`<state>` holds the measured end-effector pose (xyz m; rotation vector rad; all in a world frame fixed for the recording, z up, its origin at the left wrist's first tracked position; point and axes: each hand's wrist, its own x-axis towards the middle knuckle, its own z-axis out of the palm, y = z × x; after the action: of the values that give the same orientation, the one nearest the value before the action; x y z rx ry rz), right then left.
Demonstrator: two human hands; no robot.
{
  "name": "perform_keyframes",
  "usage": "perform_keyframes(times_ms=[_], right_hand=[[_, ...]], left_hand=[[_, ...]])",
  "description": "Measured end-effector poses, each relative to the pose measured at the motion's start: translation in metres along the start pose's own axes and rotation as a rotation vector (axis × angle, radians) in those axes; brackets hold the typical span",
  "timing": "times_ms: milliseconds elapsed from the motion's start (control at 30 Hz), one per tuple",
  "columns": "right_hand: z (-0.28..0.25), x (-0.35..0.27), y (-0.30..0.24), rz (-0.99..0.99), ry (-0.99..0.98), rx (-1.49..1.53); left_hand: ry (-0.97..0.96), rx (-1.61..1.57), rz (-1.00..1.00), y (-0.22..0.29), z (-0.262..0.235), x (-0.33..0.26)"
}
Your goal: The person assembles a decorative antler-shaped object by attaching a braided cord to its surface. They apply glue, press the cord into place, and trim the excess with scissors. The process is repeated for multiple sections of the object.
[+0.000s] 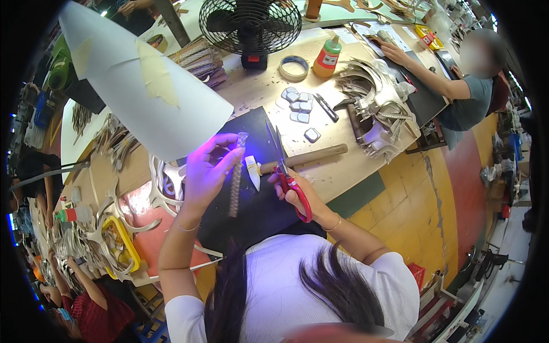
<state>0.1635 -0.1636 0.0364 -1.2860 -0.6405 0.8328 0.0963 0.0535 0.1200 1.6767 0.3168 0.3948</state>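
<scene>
My left hand (207, 171) pinches the top of a narrow, scaly-patterned grey-brown strip (235, 191) between thumb and fingers, and the strip hangs down over a black mat (223, 234). In my right hand (309, 197) are red-handled scissors (279, 151), their blades pointing away from me and slightly apart. The blades are to the right of the strip and do not touch it. Between my hands lies a hammer (306, 159) with a wooden handle and a pale head. Bluish light falls on my left fingers and the hammer head.
Beyond the mat lie several small pale pieces (300, 106), a utility knife (327, 107), a tape roll (294, 68) and a bottle (327, 57). Curved strips (380, 108) are heaped at right. A black fan (250, 26) and white paper cone (137, 80) stand close. A co-worker (469, 91) sits at right.
</scene>
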Motion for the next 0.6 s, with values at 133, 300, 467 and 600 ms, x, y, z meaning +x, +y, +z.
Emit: perform_keyframes(times_ms=[133, 300, 467, 600], right_hand=[[0.003, -0.002, 0.006, 0.027, -0.019, 0.013], [0.003, 0.0, 0.016, 0.011, -0.039, 0.259], [-0.006, 0.006, 0.013, -0.095, 0.146, 0.424], [-0.009, 0.003, 0.003, -0.039, 0.104, 0.128]], left_hand=[[-0.004, -0.386, -0.229, -0.019, 0.005, -0.005], [0.04, -0.482, -0.242, -0.031, 0.011, -0.013], [0.001, -0.571, -0.211, -0.028, 0.015, -0.019], [0.033, -0.582, -0.222, -0.028, 0.023, -0.025]])
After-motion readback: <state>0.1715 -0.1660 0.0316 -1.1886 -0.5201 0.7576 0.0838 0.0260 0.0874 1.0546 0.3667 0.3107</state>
